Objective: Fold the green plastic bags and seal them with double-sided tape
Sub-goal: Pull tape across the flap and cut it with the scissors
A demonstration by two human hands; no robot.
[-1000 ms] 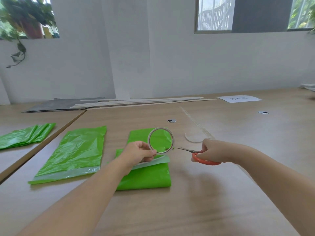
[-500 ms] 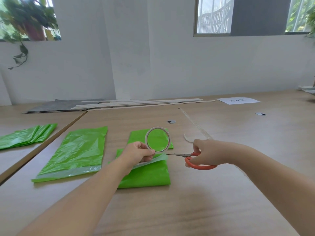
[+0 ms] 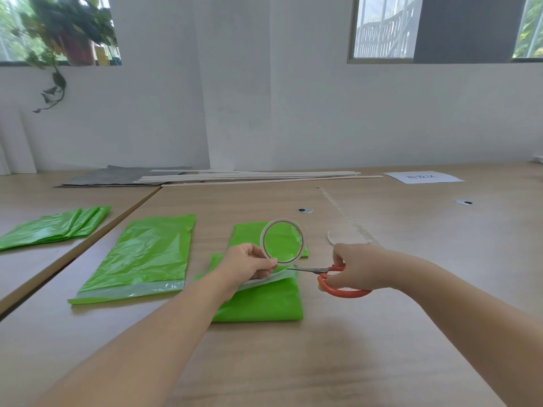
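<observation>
Scissors (image 3: 329, 274) brought leftward, tips now under the tape roll (image 3: 282, 241); roll pinched by left hand (image 3: 249, 264) above folded green bag (image 3: 264, 304) on table (image 3: 382, 348); right hand (image 3: 361, 267) curled through handles; tape to be kept taut, cut square.

wall (image 3: 293, 118): white | window (image 3: 382, 27): daylit | table (image 3: 293, 371): light wood | plant (image 3: 70, 30): trailing, at window

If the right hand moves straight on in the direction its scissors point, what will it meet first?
Probably the lower edge of the white ring-shaped tape roll pinched by the left hand: the orange-handled metal scissors in the right hand point left at it, tips almost touching. Depth unclear.
</observation>
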